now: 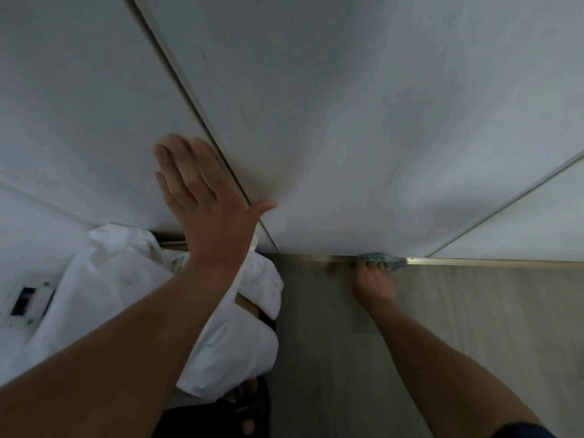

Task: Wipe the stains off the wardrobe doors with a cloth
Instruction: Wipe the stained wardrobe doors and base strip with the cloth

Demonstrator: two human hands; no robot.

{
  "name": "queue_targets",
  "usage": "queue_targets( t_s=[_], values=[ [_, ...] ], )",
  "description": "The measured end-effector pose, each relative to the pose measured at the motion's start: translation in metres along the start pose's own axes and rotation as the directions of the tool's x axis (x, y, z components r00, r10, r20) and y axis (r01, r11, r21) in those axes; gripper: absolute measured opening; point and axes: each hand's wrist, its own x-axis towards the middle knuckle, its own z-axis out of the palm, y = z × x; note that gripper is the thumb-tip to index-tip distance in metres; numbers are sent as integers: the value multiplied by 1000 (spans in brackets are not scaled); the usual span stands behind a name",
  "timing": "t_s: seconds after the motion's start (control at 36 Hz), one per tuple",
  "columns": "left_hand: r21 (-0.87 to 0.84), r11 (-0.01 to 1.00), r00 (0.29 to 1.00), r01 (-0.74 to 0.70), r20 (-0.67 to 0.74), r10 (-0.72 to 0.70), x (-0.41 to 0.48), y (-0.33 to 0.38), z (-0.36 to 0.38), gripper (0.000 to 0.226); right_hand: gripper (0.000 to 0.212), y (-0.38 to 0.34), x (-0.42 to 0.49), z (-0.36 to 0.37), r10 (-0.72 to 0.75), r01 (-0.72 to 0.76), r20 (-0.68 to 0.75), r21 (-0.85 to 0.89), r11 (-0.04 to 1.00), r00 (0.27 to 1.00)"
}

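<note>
At the bottom rail point(480, 262), the cloth point(387, 260) pokes out beyond right hand point(374, 284) fingers point(363, 266).

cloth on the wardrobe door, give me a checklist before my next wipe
1. Cloth gripped by right hand: ok, fingers curl on it.
2. Cloth at the bottom edge of the wardrobe door, by the metal rail: ok.
3. Left hand steadying the door: ok, open palm flat beside the seam.
4. Stains visible on the door: cannot tell, the picture is dim and blurred.
</note>
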Motion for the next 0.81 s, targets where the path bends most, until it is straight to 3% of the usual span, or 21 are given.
queue_targets(
  t_s=[0.14, 0.22, 0.31, 0.36, 0.42, 0.5, 0.56, 0.61, 0.69, 0.81],
  values=[
    [30, 1000, 1000, -2, -10, 2, 0, -3, 2, 144, 39, 66, -2, -5, 193, -192, -24, 61, 980, 981],
    [7, 1000, 1000, -7, -7, 7, 0, -2, -1, 144, 39, 85, -2, -10, 111, -107, -13, 153, 982, 994],
    [-10, 1000, 1000, -11, -13, 11, 0, 0, -2, 144, 36, 100, -1, -18, 39, -14, -95, 254, 967, 995],
    [-9, 1000, 1000, -11, -25, 11, 0, -2, -2, 144, 51, 109, -1, -17, 54, -54, 3, 196, 979, 999],
    [-32, 999, 999, -12, -33, 11, 1, -1, -2, 144, 76, 123, 0, -13, 155, -182, 210, 111, 977, 965],
    [-39, 999, 999, -18, -36, 16, 0, -4, 0, 143, 79, 134, 6, 0, 266, -314, 330, 102, 944, 906],
    [-42, 999, 999, -32, -44, 30, 0, -7, 3, 141, 71, 130, 10, 4, 300, -336, 264, 99, 937, 917],
    [-49, 998, 999, -29, -44, 26, -1, -8, 6, 139, 49, 130, 16, 6, 308, -322, 106, 145, 936, 945],
    [-74, 997, 999, -24, -36, 21, 0, -8, 6, 139, 21, 131, 12, 4, 213, -189, -140, 163, 968, 967],
    [-79, 996, 999, -30, -34, 27, 0, -8, 4, 140, 26, 131, 6, 4, 165, -143, -222, 112, 983, 961]
  ],
)
